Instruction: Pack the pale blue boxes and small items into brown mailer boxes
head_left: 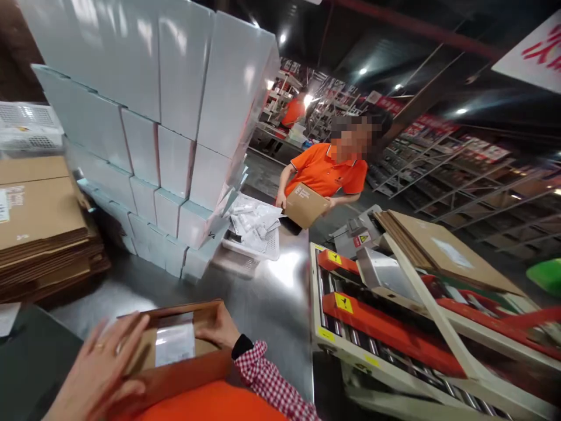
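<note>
An open cardboard box (184, 377) rests at the near edge of the metal table, close against my orange top. Inside it lies a flat item with a white, shiny label or packet (175, 344). My left hand (107, 362) is over the box's left side, its fingers stretched out and slightly blurred, with a ring on one. Over the right wall reaches my right hand (219, 328), its fingers inside the box beside the white packet. It seems to grip that end of the box; part of the grip is hidden.
Tall stacked white boxes (175, 146) stand ahead on the metal table (272, 316). Behind them is a white basket of packets (272, 242). Flat cardboard (39, 204) is piled left. A roller conveyor (372, 333) runs right. A co-worker (328, 169) holds a carton (305, 206).
</note>
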{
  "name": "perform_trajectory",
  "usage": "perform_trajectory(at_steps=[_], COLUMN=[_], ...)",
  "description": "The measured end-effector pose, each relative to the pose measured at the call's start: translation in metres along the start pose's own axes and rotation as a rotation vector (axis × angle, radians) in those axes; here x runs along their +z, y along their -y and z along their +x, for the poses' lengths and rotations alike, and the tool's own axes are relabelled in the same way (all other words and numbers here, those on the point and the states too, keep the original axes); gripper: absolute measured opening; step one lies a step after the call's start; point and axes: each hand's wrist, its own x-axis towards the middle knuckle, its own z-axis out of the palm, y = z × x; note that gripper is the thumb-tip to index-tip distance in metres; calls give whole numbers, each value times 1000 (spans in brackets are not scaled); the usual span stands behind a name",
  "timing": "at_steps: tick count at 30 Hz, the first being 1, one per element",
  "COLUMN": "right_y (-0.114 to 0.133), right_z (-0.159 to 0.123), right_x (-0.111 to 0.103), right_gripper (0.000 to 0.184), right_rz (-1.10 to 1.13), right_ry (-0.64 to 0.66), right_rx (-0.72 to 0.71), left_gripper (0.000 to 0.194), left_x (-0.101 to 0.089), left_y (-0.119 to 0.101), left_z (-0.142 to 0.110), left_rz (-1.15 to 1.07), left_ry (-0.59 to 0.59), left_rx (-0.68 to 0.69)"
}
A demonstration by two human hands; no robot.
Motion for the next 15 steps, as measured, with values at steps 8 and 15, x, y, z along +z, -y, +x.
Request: perform_trajectory(at_steps=[8, 15], right_y=[-14, 36], right_z=[-12, -61], right_x=[-54, -40], right_gripper=[47, 78], right_rz=[165, -467], right_ry=[51, -150], right_rx=[81, -141], left_gripper=[46, 60], left_x=[53, 92], left_y=[15, -96], left_z=[-47, 84], left_rz=[-130, -710], left_ry=[-127, -107], left_rx=[-27, -356])
